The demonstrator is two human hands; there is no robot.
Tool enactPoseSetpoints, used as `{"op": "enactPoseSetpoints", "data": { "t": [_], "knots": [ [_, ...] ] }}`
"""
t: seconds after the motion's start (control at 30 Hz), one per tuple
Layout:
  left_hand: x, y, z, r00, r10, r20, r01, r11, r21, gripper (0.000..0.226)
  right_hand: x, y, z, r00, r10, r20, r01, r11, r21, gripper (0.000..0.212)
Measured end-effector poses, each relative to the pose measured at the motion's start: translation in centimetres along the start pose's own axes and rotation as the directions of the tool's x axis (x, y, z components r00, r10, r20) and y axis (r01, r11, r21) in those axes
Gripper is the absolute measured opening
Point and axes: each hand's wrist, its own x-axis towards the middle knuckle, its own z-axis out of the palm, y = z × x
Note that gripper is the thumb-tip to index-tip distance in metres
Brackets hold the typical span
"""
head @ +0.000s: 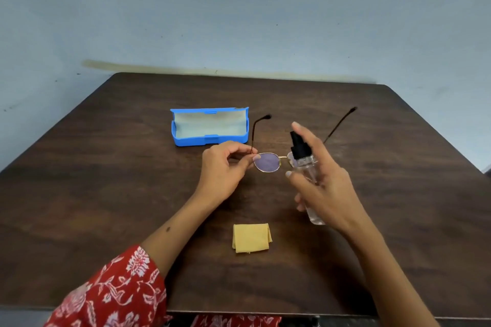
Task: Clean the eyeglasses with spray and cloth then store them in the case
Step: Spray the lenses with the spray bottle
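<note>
Sleeve [111, 292], far left: red fabric w/ white floral print, ends below elbow; forearm bare.

Eyeglass case [210, 127]: blue hard plastic, rectangular w/ rounded corners, lid open & upright at the back, pale smooth lining inside. Sits on table left of centre, beyond left hand, apart from it.

Left hand [225, 167]: fingers curled, thumb & forefinger pinched together on rim/hinge at left end of eyeglasses [267, 162]. Other fingers tucked under; contact w/ frame not clear.

Eyeglasses: thin gold metal wire frame, rounded lenses w/ purplish tint, dark slim temples unfolded & pointing away from person, dark tips. Held at centre of table, between the two hands; whether raised or touching the top can't be told. Right lens mostly hidden behind bottle.

Cleaning cloth [251, 238]: yellow, soft, folded to rough square, flat on table near front edge, apart from both hands.

Spray bottle [305, 167]: clear plastic cylinder, clear liquid, black pump top. Tilted, nozzle just beside right lens.

Right hand [322, 180]: wrapped around bottle body, thumb on near side, forefinger extended above pump head; contact w/ pump not clear.

Table [398, 194]: dark brown wood-grain top, matte, rounded corners. Wall behind pale blue-grey, scuffed.
</note>
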Motion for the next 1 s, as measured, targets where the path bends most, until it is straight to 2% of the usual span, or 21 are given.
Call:
{"op": "enactPoseSetpoints", "data": {
  "t": [0.13,0.3,0.37,0.6,0.73,0.83,1.0],
  "knots": [
    [0.3,0.2,-0.6,0.989,0.090,-0.116,-0.090,0.996,0.004,0.010,0.7,0.7,0.9,0.994,-0.106,-0.003,0.099,0.934,-0.343,0.075],
    [0.3,0.8,-1.2,0.963,0.205,-0.176,-0.208,0.978,0.003,0.009,0.8,0.8,1.9,0.993,-0.114,-0.018,0.094,0.890,-0.445,0.089],
    [0.3,0.9,-1.3,0.953,0.251,-0.169,-0.249,0.968,0.034,0.009,0.9,0.8,2.2,0.994,-0.108,-0.010,0.091,0.875,-0.476,0.086],
    [0.1,1.2,-1.4,0.917,0.375,-0.137,-0.367,0.927,0.080,0.010,1.0,1.0,2.6,0.988,-0.136,-0.066,0.100,0.917,-0.387,0.067],
    [0.2,1.1,-1.6,0.909,0.387,-0.157,-0.376,0.922,0.095,0.011,0.7,1.3,2.2,0.980,-0.180,-0.083,0.147,0.941,-0.303,0.080],
    [0.3,1.1,-1.6,0.908,0.367,-0.202,-0.361,0.930,0.070,0.009,0.2,1.5,1.4,0.971,-0.180,-0.155,0.128,0.946,-0.299,0.091],
    [0.4,1.1,-1.9,0.909,0.336,-0.248,-0.329,0.942,0.069,0.010,-0.1,2.1,0.1,0.964,-0.108,-0.244,0.029,0.952,-0.306,0.077]
  ]
}}
